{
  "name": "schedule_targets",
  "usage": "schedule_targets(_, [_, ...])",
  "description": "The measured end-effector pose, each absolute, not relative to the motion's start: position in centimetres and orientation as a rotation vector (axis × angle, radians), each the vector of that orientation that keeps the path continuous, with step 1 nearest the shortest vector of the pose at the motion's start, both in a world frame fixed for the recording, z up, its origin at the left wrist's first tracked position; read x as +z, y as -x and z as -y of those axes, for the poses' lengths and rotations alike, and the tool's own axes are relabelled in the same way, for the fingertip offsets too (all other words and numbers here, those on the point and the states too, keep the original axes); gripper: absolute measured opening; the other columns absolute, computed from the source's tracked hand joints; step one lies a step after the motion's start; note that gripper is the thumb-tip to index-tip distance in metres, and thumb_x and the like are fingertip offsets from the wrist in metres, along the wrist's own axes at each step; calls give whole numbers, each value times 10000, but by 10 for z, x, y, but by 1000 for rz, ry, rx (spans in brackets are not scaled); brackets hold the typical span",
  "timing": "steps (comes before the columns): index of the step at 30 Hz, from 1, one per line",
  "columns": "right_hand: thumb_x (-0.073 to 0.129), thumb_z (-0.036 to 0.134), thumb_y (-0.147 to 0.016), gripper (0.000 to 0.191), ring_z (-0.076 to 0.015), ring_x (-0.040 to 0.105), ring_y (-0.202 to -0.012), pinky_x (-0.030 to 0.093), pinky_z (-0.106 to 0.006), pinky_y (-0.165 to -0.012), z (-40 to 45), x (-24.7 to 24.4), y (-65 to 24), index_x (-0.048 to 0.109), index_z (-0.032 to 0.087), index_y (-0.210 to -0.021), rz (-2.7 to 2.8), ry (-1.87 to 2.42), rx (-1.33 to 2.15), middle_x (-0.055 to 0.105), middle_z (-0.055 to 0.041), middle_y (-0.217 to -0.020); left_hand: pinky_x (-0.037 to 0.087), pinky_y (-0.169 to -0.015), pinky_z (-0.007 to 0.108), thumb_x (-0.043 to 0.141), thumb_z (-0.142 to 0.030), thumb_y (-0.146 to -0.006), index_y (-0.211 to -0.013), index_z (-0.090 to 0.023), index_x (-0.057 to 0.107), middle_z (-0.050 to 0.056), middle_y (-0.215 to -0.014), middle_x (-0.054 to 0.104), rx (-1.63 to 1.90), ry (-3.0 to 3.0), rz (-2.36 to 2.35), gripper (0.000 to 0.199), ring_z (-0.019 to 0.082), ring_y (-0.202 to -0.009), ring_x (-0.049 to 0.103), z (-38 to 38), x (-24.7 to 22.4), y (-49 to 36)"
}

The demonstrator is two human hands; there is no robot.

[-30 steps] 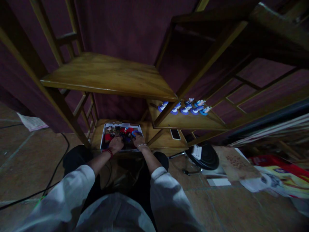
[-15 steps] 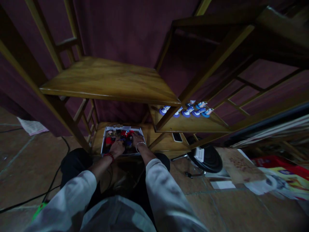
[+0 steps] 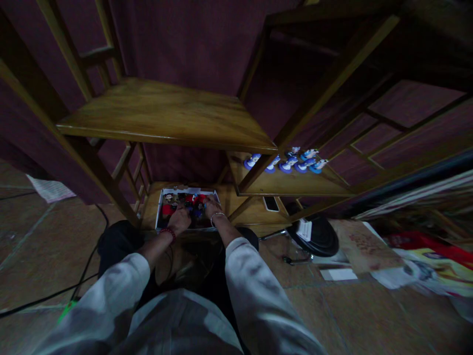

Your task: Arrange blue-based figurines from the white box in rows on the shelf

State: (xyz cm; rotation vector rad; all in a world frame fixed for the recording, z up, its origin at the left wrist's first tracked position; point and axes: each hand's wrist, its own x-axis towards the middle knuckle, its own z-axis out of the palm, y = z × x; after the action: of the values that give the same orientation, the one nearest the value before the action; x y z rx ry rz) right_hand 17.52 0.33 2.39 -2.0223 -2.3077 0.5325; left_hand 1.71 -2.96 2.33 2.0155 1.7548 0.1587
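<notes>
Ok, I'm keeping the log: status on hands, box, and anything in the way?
Left hand, right hand both in box, grip unclear. Small items inside, red and dark, partly hidden. Nothing visibly blocking either hand.

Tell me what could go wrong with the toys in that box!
The toys look packed close together, so the left hand or right hand might bump one into another. The box sits by the front edge of the low shelf, so a hard tug could perhaps pull it off. The bangle on the right wrist might catch on the box's rim.
</notes>
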Motion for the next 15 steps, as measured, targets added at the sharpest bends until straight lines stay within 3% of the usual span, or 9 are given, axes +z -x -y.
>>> schedule_targets(4, [458,85,-758,290,-155,536,-929,395,-249,-836,-3,18,-177,607,210,-973,2302,1935,458,520,-31,-1141,431,-834,228,417,-91,-736,-873,-113,638,118,-1001,612,151,-2016,-1761,261,160,-907,593,28,25,-19])
schedule_targets(15, [482,95,-756,176,-146,524,-953,387,-249,-869,-5,6,-178,612,179,-839,2086,1827,551,573,-49,-1025,447,-787,242,425,-114,-747,-893,-128,630,120,-1077,583,209,-1985,-1789,251,172,-875,604,32,27,-19])
